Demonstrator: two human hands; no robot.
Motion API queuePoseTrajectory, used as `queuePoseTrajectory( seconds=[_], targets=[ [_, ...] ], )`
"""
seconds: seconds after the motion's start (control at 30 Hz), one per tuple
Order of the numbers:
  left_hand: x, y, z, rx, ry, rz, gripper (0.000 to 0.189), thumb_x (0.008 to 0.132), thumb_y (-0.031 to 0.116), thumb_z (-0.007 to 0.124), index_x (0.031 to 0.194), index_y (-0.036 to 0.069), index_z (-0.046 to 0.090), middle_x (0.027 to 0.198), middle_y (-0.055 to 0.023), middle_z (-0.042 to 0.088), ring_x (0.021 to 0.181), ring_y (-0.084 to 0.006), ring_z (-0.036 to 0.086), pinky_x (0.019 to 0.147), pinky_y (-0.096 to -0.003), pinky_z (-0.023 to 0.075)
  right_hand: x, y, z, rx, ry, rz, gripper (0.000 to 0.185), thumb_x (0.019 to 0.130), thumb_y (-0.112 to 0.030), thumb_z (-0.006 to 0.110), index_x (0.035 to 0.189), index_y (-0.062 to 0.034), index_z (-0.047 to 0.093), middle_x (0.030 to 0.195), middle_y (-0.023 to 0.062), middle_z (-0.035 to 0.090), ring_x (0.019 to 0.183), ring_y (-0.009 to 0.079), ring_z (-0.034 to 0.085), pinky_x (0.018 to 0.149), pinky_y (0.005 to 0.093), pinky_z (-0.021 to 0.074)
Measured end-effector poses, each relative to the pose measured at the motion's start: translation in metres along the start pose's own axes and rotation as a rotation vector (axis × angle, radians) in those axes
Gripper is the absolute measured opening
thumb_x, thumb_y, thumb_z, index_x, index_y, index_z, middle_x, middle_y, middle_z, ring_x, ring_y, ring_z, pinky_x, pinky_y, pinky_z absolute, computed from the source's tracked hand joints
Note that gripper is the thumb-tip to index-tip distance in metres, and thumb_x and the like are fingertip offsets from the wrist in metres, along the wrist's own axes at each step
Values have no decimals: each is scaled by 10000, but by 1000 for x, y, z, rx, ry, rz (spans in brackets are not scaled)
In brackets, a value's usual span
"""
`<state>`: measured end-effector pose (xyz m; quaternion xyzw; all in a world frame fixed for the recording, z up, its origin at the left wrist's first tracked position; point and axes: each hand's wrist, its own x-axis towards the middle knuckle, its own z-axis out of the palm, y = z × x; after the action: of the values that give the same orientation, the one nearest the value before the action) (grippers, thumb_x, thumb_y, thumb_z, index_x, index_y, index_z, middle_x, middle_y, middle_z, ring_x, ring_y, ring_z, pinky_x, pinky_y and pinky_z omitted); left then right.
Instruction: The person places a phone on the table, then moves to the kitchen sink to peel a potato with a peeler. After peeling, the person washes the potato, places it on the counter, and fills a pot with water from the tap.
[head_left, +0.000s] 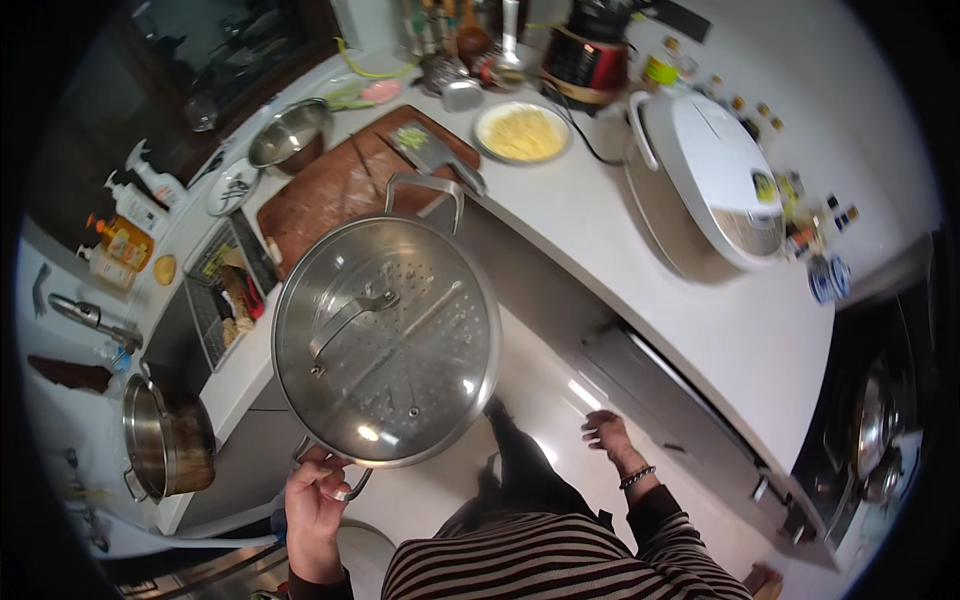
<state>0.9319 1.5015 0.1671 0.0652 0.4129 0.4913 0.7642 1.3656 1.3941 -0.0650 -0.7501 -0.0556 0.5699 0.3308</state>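
Note:
My left hand (319, 480) is closed around the near side handle of a round metal steamer pot with a glass lid (386, 337). Through the lid, a perforated metal surface shows. The pot's far handle (427, 187) points toward the counter corner, over the edge of a brown wooden cutting board (322, 195). On that board lies a cleaver (439, 157) with chopped pale green pieces on its blade. My right hand (606, 433) is low over the floor beside the cabinets, fingers spread, holding nothing.
A plate of yellow shreds (525, 133) and a white rice cooker (712, 180) stand on the counter. At the left are a metal pot (165, 442) by the sink, a faucet (90, 313), a wire basket (229, 292) and soap bottles (127, 240). A stove (840, 427) is at the right.

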Motion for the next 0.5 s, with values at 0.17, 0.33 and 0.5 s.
queuePoseTrajectory(
  seconds=[0.17, 0.33, 0.5],
  targets=[
    [-7, -48, 7, 121, -31, -119, 344, 679, -10, 430, 1003, -65, 532, 872, -178, 605, 463, -59, 391, 481, -234, 515, 23, 70, -79, 3, 366, -56, 287, 823, -67, 505, 1110, -58, 519, 830, 94, 622, 635, 214, 620, 508, 353, 485],
    [-15, -89, 7, 209, -20, -209, 341, 679, -1, 442, 998, -73, 536, 858, -165, 605, 465, -57, 394, 482, -241, 528, 26, 86, -132, -566, 810, -503, 395, 779, -43, 528, 1170, -21, 479, 956, 185, 603, 872, 318, 603, 717, 392, 504],
    [-26, -121, 17, 287, 25, -201, 335, 682, 0, 454, 999, -62, 541, 847, -151, 606, 467, -54, 397, 481, -213, 499, -19, 52, -145, -718, 851, -640, 403, 769, -19, 531, 1167, -20, 472, 1060, 176, 538, 846, 354, 582, 739, 403, 488]
  ],
)
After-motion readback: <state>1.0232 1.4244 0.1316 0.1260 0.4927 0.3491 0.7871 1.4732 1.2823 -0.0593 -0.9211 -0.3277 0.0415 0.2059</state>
